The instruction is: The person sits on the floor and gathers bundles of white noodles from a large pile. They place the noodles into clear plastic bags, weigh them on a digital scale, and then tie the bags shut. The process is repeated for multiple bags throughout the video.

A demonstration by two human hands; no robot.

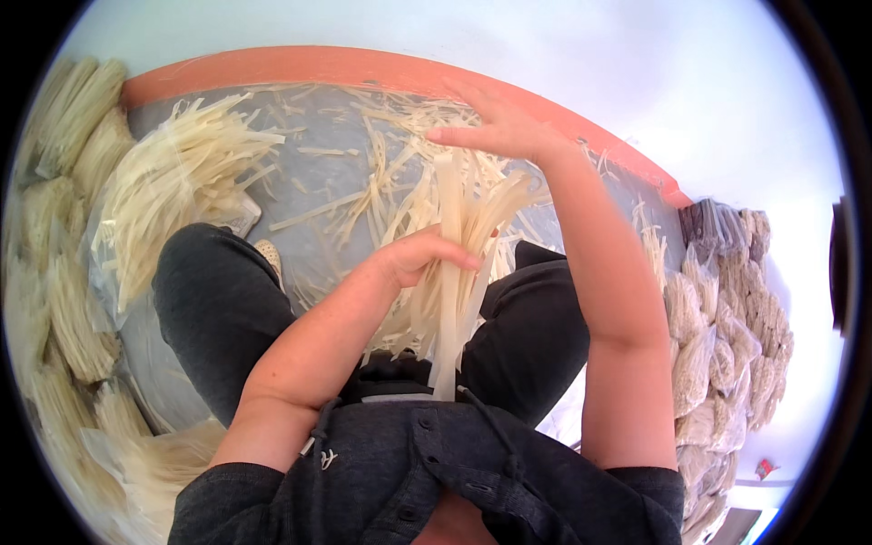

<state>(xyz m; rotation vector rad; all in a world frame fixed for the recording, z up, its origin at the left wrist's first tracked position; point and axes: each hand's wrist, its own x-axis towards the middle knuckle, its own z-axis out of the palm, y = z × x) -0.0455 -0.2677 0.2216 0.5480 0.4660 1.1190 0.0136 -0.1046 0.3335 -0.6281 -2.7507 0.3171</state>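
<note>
My left hand (436, 255) is wrapped around a bundle of pale, flat dried strips (463, 225), upright between my knees. One wider strip (447, 293) runs down the front of the bundle under my thumb, its lower end near my lap. Above the bundle's top, my right hand (501, 129) is raised with its thumb and fingers apart and nothing visible in it. Behind the bundle, a loose heap of the same strips (409, 163) spreads over the floor. What the strips are made of cannot be told for sure.
A clear plastic bag (102, 272) of strips lies by my left knee, with a white object (244, 216) and a shoe (269, 255) close by. Filled bags are stacked at left (75, 306) and right (722, 354). An orange-red band (272, 65) edges the grey floor (313, 184) along the wall.
</note>
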